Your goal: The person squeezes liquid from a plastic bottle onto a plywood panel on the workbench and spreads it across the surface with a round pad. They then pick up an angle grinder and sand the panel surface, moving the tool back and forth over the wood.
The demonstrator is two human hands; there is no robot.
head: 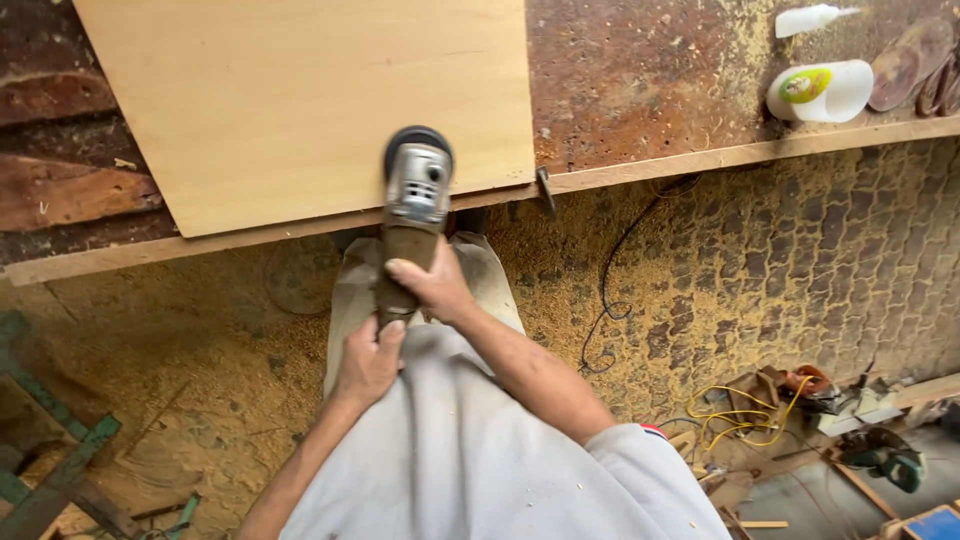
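One grey-headed power sander (pixel 414 205) with a dusty brown body rests its round disc on the near edge of a single smooth, pale plywood sheet (pixel 310 100) lying on the rusty workbench (pixel 640 70). The right hand (pixel 432 285) and left hand (pixel 368 362) are both clamped round its handle, and two white plastic bottles (pixel 820 90) lie at the bench's far corner above a sawdust-strewn cobbled floor (pixel 800 260).

Panel (pixel 300 100): lies flat on the tabletop (pixel 640 70), its near edge close to the tabletop's front edge.
Grinder (pixel 413 215): head on the panel's near edge, body reaching back off the tabletop.
Right hand (pixel 432 285): on the grinder's body.
Left hand (pixel 368 362): at its rear end, behind the right.
Bottles (pixel 820 90): far right on the tabletop.
Cable (pixel 610 290): on the floor, right of the hands.
Tools (pixel 880 455): floor, lower right.
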